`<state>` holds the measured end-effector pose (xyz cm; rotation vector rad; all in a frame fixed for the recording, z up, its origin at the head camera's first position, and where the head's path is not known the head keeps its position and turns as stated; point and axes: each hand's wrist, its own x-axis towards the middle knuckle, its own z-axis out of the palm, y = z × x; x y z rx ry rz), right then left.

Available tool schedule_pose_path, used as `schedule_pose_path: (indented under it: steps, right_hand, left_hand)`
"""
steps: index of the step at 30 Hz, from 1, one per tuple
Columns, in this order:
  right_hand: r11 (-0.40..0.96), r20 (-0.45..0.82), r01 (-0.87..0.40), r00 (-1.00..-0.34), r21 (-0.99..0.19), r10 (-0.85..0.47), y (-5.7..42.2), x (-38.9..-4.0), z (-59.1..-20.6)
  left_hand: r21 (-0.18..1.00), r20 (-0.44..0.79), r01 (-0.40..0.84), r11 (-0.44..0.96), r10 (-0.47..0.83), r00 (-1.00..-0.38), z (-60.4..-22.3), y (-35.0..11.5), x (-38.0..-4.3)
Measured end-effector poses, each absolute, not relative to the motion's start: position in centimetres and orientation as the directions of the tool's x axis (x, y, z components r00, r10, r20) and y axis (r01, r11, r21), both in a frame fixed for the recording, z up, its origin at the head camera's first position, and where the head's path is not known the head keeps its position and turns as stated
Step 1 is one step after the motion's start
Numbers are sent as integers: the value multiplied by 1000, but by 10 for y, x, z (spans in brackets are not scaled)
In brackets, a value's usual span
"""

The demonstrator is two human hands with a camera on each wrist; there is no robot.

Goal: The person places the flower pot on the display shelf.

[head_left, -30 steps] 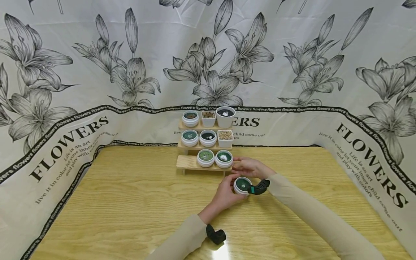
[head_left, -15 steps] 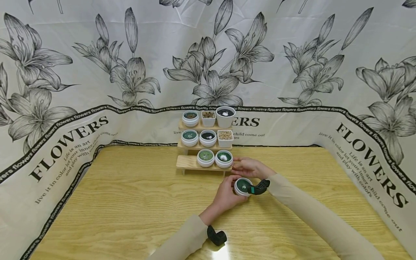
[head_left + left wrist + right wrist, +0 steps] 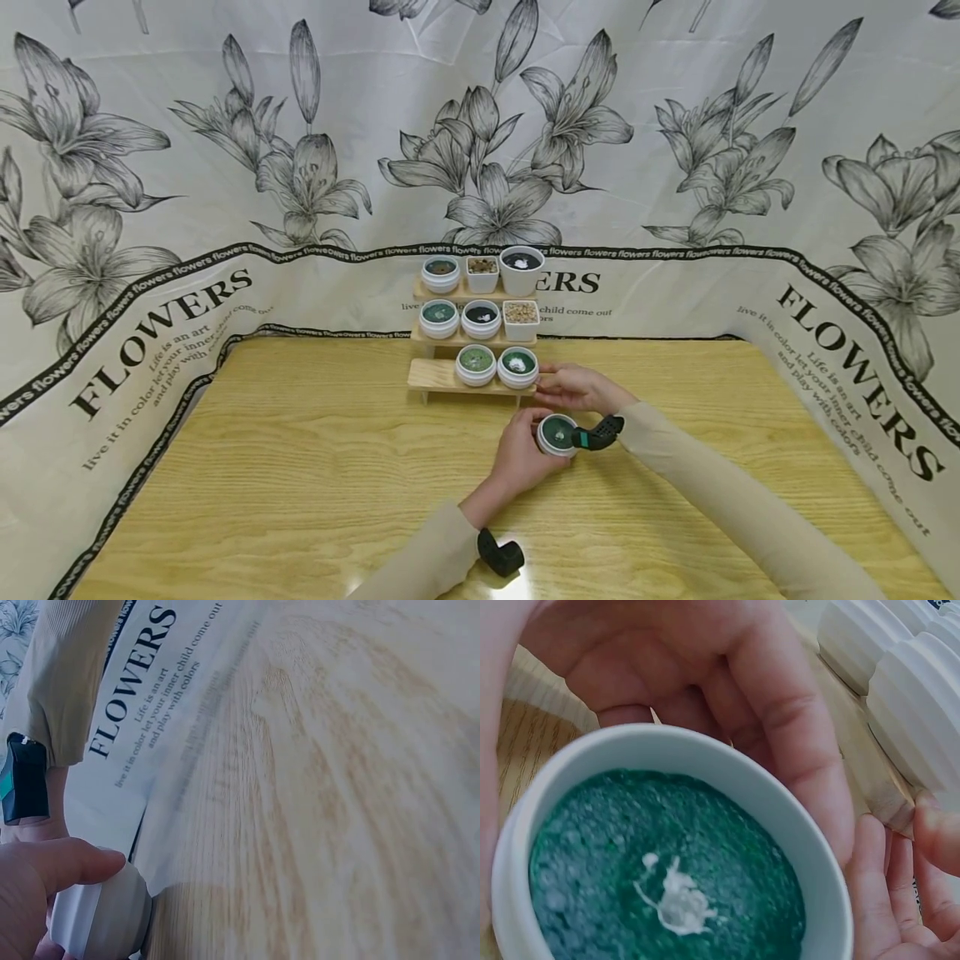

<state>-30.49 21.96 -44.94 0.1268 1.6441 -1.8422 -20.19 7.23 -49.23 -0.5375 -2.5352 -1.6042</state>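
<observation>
My left hand (image 3: pixel 521 454) grips a small round white pot (image 3: pixel 525 892) filled with green granules, a white piece at its centre. Seen from the left wrist, the thumb (image 3: pixel 82 864) lies over the pot's ribbed side, close over the table. Behind and right of it, my right hand (image 3: pixel 579 387) holds the right end of the lowest tier of a wooden step stand (image 3: pixel 435 377). In the right wrist view its thumb and fingers are at the board's corner (image 3: pixel 900 814). Two round white pots stand on that tier, the nearer one (image 3: pixel 517 368) right beside the right fingers.
Several white pots, round and square, fill the middle tier (image 3: pixel 420 335) and top tier (image 3: pixel 422 292). Bare board shows at the lowest tier's left end. The wood-grain table (image 3: pixel 300 467) reaches back to a flower-printed cloth (image 3: pixel 322 292). Black wrist cameras (image 3: pixel 501 553) sit on both sleeves.
The left hand and its pot have shifted slightly nearer to me, a little away from the stand. The right hand stays at the stand's end.
</observation>
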Motion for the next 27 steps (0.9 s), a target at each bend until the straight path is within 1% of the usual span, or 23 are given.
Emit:
schedule_pose_path:
  steps: [5, 18, 27]
  right_hand:
    - [10, -495, 533, -779, -846, -385, 220, -305, -450]
    - [-10, -470, 521, -779, -854, -416, 220, -304, -449]
    - [-26, -472, 531, -774, -847, -421, 219, -304, -448]
  left_hand:
    - [854, 260, 336, 398, 235, -937, -492, 71, -200]
    - [874, 226, 285, 394, 190, -956, -490, 60, -197]
    - [901, 203, 255, 351, 178, -963, -488, 46, -194]
